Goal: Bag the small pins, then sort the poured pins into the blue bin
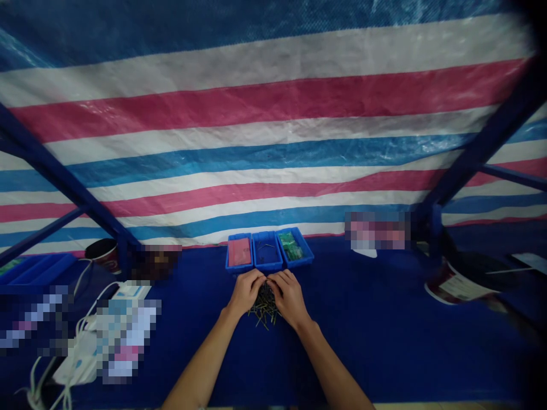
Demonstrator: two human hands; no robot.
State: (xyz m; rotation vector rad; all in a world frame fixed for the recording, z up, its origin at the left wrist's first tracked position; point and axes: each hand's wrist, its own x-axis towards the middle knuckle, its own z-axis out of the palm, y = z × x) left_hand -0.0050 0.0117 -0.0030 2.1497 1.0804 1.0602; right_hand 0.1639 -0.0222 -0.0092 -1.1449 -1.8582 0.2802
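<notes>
A heap of thin dark metal pins (265,312) lies on the blue table cloth (384,341) right in front of me, some with pale ends. My left hand (245,291) and my right hand (289,296) curl over the top of the heap from either side, fingertips nearly meeting. Part of the heap is hidden under my fingers. Just beyond my hands stand several blue plastic bins in a row. The left bin (239,251) holds something flat and pink, the middle bin (267,250) a few thin pins, and the right bin (294,247) something green.
A striped blue, white and red tarpaulin (265,142) hangs behind the table between dark blue metal frame bars (482,148). White cables and a white power strip (132,291) lie at the left. A round bucket (461,279) stands at the right, beyond blurred patches.
</notes>
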